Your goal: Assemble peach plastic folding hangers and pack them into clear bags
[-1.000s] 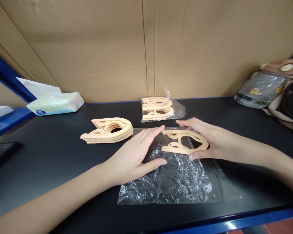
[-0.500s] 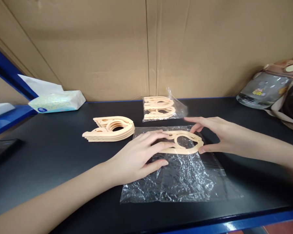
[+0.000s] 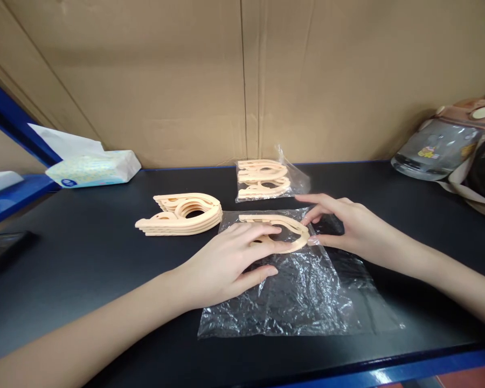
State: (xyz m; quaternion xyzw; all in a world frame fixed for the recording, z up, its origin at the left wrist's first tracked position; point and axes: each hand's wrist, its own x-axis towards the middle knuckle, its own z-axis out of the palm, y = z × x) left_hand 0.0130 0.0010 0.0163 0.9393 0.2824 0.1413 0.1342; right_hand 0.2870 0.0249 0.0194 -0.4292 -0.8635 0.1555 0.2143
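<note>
A beige folding hanger (image 3: pixel 301 245) lies at the far end of a clear plastic bag (image 3: pixel 283 302), its left part partly under my left hand. My left hand (image 3: pixel 226 261) rests palm down with fingers spread over the bag and hanger. The thumb and fingers of my right hand (image 3: pixel 347 226) grip the rounded right end of the hanger. Left of the bag, a stack of several matching folding hangers (image 3: pixel 212 218) sits on the black table. Behind it, more hangers (image 3: pixel 262 171) lie inside another clear bag (image 3: pixel 297 180).
A tissue pack (image 3: pixel 92 168) with a sheet sticking out stands at the back left. At the left edge is a dark flat device (image 3: pixel 4 248). A clear bottle (image 3: pixel 432 145) with a brown lid stands back right by a strap. A cardboard wall (image 3: pixel 178 81) closes off the back.
The hanger has slid left along the bag, further under my left hand. My right hand moved left with it, while my left hand stayed nearly still.
</note>
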